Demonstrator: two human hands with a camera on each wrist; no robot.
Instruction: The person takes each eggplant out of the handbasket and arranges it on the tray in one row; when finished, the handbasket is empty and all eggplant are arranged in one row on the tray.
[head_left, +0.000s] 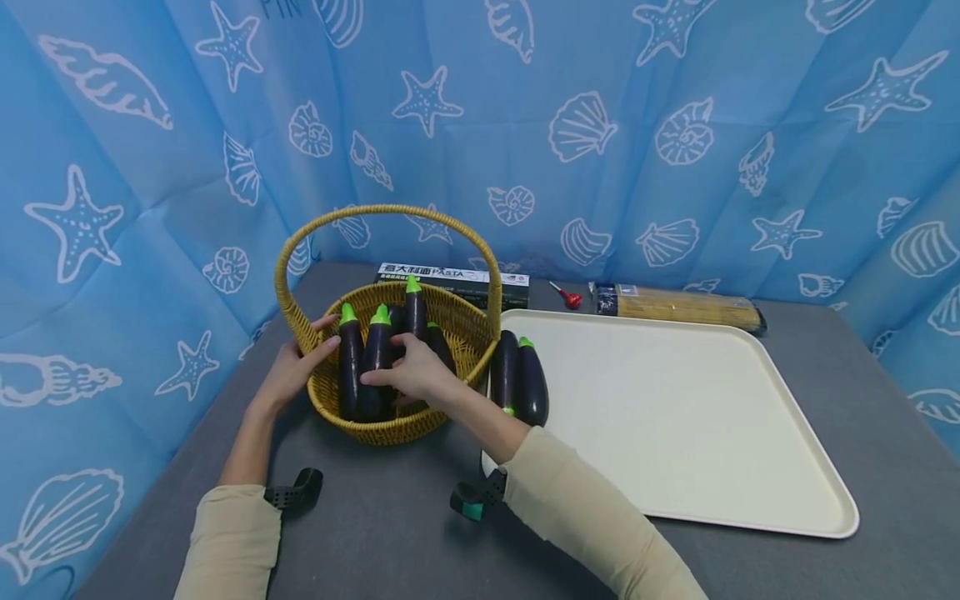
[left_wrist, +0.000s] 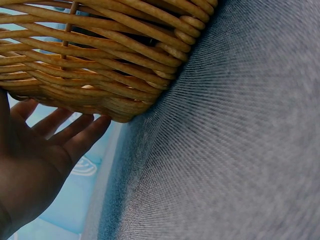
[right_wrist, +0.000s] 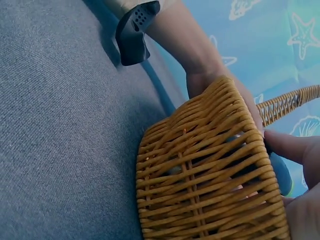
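Note:
A yellow wicker basket with a tall arched handle holds several dark purple eggplants with bright green stems. My left hand grips the basket's left rim beside the handle's foot, thumb over the rim. In the left wrist view, the fingers of that hand lie along the outer weave. Reaching over the front rim, my right hand holds an eggplant inside the basket, thumb on its near side. Another eggplant lies just left of it, and one stands up behind. The basket wall partly hides the right hand's grasp.
A large cream tray lies right of the basket, with eggplants at its left edge. Along the back are a black pasta box, a small red object and a pack of dry noodles. A blue curtain hangs behind.

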